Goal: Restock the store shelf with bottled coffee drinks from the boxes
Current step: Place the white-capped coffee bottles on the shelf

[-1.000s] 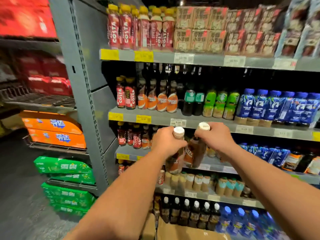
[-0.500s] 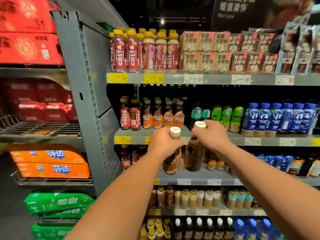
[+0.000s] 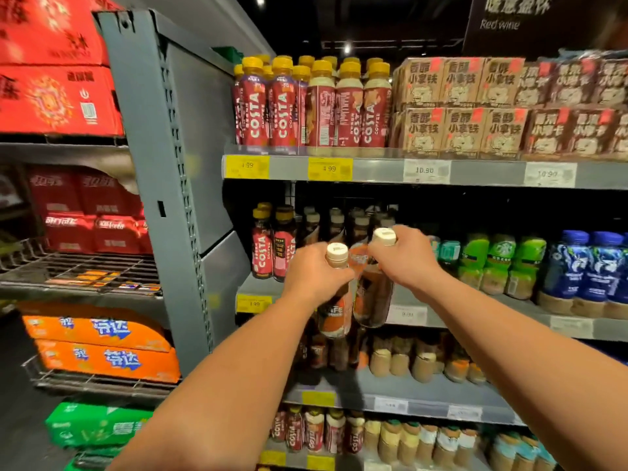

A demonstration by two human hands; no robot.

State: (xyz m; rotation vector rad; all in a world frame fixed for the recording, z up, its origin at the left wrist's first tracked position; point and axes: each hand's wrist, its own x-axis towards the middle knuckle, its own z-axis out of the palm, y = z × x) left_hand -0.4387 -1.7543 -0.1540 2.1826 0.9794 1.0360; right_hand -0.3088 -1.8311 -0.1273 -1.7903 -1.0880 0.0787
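My left hand (image 3: 314,271) grips a brown coffee bottle (image 3: 334,312) with an orange label and white cap by its neck. Just to its right, my right hand (image 3: 409,258) grips a second coffee bottle (image 3: 372,297) of the same kind, also near the cap. Both bottles hang upright, side by side, in front of the second shelf (image 3: 475,312). Behind them on that shelf stand several dark coffee bottles (image 3: 334,226) with pale caps, partly hidden by my hands.
Red Costa bottles (image 3: 268,246) stand at the shelf's left end; green (image 3: 499,263) and blue bottles (image 3: 584,266) fill its right. Yellow-capped Costa bottles (image 3: 306,103) and cartons (image 3: 458,107) crowd the top shelf. A grey upright (image 3: 159,185) borders the left, with stacked drink cases (image 3: 98,345) beyond.
Both hands have carried their bottles upward, from the third shelf's level to the front of the second shelf. The view has tilted up; the lowest shelf has left the frame.
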